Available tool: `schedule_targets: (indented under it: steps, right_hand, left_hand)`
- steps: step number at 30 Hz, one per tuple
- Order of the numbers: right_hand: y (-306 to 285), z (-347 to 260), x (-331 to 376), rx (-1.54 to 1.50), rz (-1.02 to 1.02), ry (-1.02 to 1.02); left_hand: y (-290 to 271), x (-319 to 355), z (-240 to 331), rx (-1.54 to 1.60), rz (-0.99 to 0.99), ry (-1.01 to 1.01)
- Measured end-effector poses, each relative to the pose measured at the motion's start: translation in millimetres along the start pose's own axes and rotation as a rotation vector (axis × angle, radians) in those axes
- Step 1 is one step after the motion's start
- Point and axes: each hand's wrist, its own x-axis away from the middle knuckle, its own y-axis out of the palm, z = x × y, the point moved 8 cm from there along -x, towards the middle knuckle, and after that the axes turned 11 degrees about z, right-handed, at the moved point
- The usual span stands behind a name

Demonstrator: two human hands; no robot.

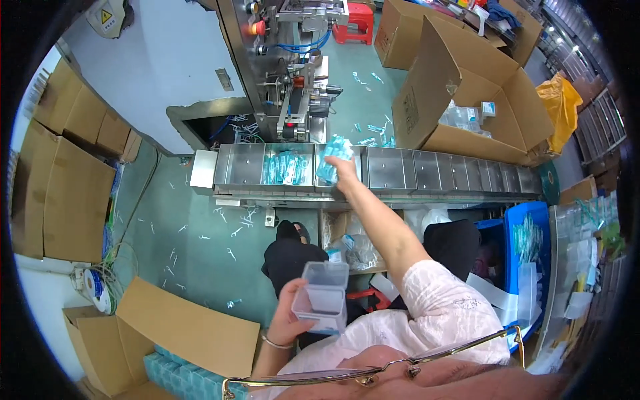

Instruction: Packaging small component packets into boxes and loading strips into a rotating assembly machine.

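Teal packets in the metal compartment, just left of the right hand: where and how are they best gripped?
Probably from above, squeezing the packets together by their left and right outer edges: the compartment has walls around them, but its top is open.

Polished metal compartments (390, 168) gleam beside glossy plastic packets (335, 150); the clear box (322, 300) is smooth plastic.
Matt cardboard forms the open carton (425, 100); the red stool (353, 15) and blue bin (512, 223) are smooth plastic, the orange sack (559, 110) crinkled, the pale sleeve (437, 287) textured cloth, the green floor (200, 257) smooth.
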Motion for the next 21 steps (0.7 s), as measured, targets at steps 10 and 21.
schedule_targets:
  steps: [10,21]
  right_hand:
    - [-27.8,-109.0,309.3,0.427,-0.420,-0.774]
    - [-42.8,-123.7,333.2,0.628,-0.657,-1.206]
  left_hand:
    - [91.1,-48.7,45.4,-1.155,-0.195,0.618]
    - [92.5,-18.0,30.6,-1.018,-0.018,0.586]
